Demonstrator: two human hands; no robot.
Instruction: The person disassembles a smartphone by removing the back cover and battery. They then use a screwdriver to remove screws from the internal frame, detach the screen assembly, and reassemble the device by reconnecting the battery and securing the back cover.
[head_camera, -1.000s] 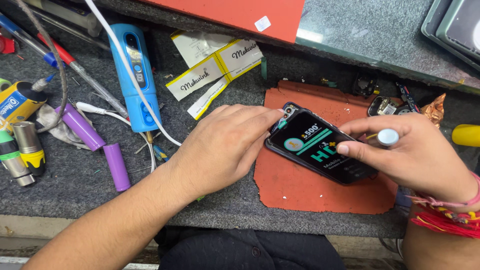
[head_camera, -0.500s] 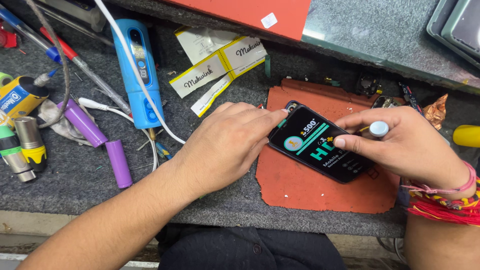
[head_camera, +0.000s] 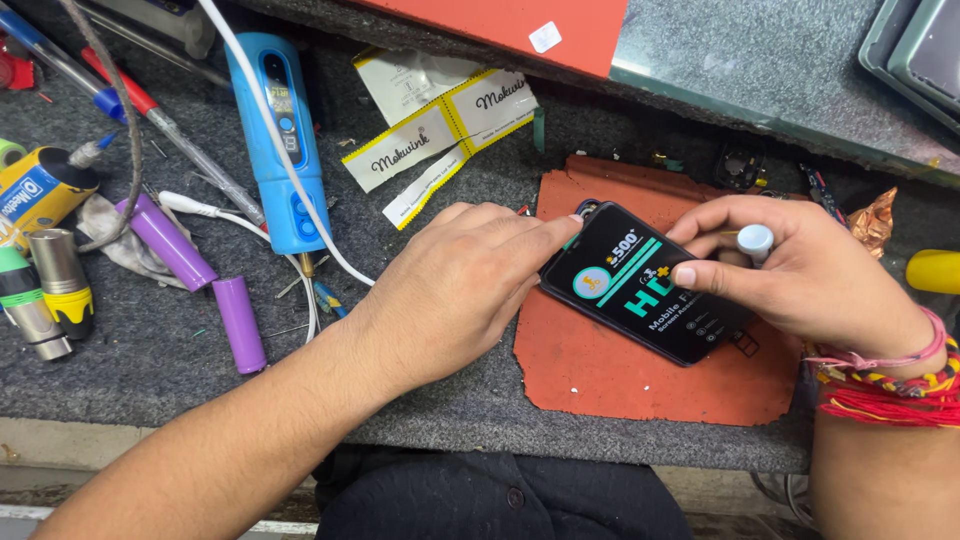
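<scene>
A black smartphone (head_camera: 640, 290) with a printed protective film on its screen lies tilted on an orange-red rubber mat (head_camera: 620, 380). My left hand (head_camera: 455, 290) rests on the mat's left edge, its index finger touching the phone's top-left corner. My right hand (head_camera: 810, 275) grips the phone's right side, thumb pressed on the screen. A small white cap-like object (head_camera: 755, 240) sits between its fingers.
A blue electric tool (head_camera: 285, 150) with a white cable, two purple cylindrical cells (head_camera: 238, 322), screwdrivers, a yellow glue tube (head_camera: 40, 190), and yellow-edged paper strips (head_camera: 440, 125) lie on the grey felt bench. A yellow handle (head_camera: 935, 270) sits far right.
The phone and both hands have shifted slightly; the right hand has slid a little along the phone, with its thumb staying on the screen.
</scene>
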